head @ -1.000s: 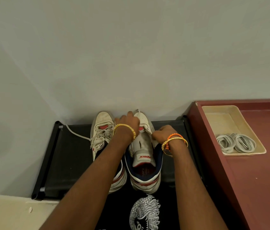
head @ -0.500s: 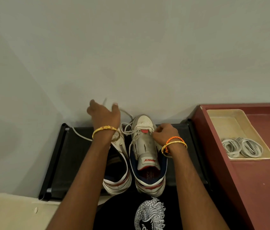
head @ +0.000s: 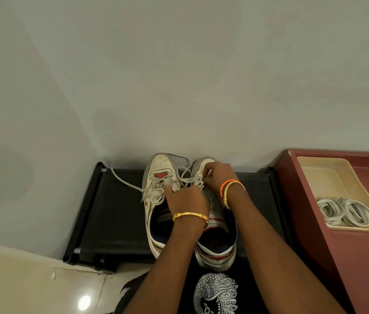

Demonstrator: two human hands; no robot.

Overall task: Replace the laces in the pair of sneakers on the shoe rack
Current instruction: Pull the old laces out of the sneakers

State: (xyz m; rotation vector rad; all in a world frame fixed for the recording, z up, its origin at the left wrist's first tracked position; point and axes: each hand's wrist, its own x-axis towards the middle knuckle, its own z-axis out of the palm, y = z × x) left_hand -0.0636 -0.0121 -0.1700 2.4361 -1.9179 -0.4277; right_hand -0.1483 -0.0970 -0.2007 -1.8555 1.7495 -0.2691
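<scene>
- Nearest, at six o'clock, a black shirt (head: 213,291) with a white printed design.
- Two white sneakers stand side by side on the black shoe rack (head: 115,214), toes to the wall: left sneaker (head: 156,177) and right sneaker (head: 217,245).
- The left hand (head: 188,200), gold bangle at the wrist, is curled over the laces between the two shoes; I cannot tell whether it grips one.
- The right hand (head: 219,175) pinches the lace (head: 185,173) at the right sneaker's toe end.
- A loose lace end (head: 122,180) trails toward ten o'clock across the rack.
- At three o'clock, a maroon desk (head: 364,257) carries a cream tray (head: 328,177) holding coiled white laces (head: 346,211).
</scene>
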